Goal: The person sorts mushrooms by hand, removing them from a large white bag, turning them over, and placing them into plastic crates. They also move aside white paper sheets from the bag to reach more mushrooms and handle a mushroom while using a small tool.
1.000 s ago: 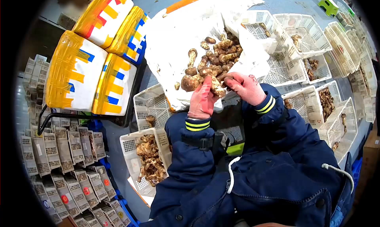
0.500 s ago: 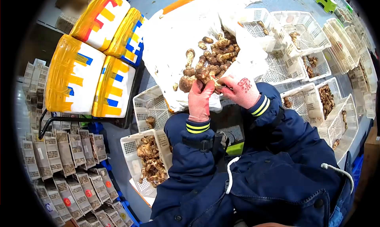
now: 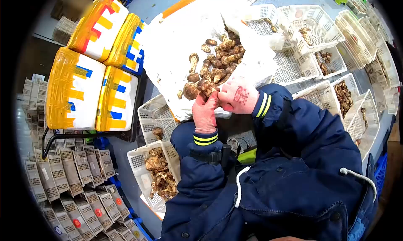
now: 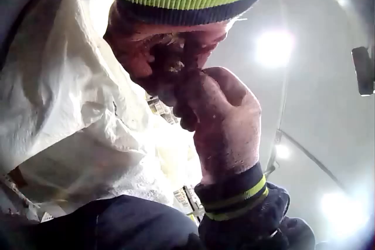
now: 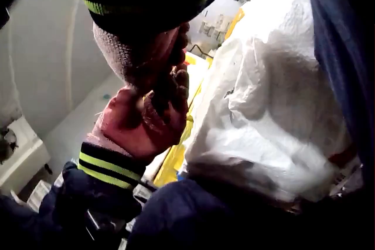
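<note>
In the head view, a brown mushroom (image 3: 206, 87) is gripped by the gloved left hand (image 3: 205, 115) at the near edge of a white sheet (image 3: 168, 52). The gloved right hand (image 3: 238, 95) meets it from the right, its fingers curled at the mushroom's lower end; its fingertips are mostly hidden. A pile of mushrooms (image 3: 226, 56) lies on the sheet just beyond the hands. In the left wrist view the right hand (image 4: 225, 121) has curled fingers against the held piece. The right wrist view shows the left hand (image 5: 140, 121) round a dark piece.
White crates (image 3: 312, 29) with some mushrooms stand at the right. Nearer the left knee, a crate (image 3: 138, 161) holds many mushrooms, with another crate (image 3: 147, 115) behind it. Taped foam boxes (image 3: 73, 90) are stacked on a cart at the left, above rows of crates (image 3: 63, 174).
The right hand has turned over, its back now facing up, and moved closer to the left hand. The mushroom has been tilted, its cap now uppermost. The head view has shifted slightly.
</note>
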Motion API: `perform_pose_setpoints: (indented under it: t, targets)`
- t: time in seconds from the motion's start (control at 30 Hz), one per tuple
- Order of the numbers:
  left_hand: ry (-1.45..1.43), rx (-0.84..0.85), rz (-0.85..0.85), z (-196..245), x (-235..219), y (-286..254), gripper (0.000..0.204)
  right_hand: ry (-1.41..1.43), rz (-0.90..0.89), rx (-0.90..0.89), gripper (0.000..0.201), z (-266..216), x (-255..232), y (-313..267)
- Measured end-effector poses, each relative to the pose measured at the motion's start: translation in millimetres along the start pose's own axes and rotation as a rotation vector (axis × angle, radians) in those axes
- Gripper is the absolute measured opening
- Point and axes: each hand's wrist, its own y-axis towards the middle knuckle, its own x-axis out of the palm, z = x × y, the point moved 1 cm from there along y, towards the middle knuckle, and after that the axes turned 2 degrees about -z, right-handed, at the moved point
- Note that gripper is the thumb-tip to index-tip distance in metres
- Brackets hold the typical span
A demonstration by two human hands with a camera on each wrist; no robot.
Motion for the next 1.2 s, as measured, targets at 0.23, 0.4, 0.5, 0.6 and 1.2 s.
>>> perform_pose_setpoints:
  t: [0.23,0.4,0.5,0.6,1.2]
  targets:
    - [-0.133,-0.169,-0.068,-9,-13,3,0.029,-0.052,-0.126,-0.466,0.017,14,-5,17]
    - [-0.122,-0.184,-0.050,-20,-12,3,0.029,-0.111,-0.339,-0.563,0.016,18,-6,20]
    - [-0.136,-0.264,-0.057,-17,-14,5,0.027,-0.079,-0.277,-0.655,0.017,20,-10,24]
    - [-0.353,-0.309,-0.177,-6,-22,5,0.026,-0.025,-0.211,-0.593,0.014,24,-21,26]
    - [-0.053,-0.281,-0.003,11,-6,-12,0.024,0.083,-0.084,-0.146,0.026,3,-16,-1]
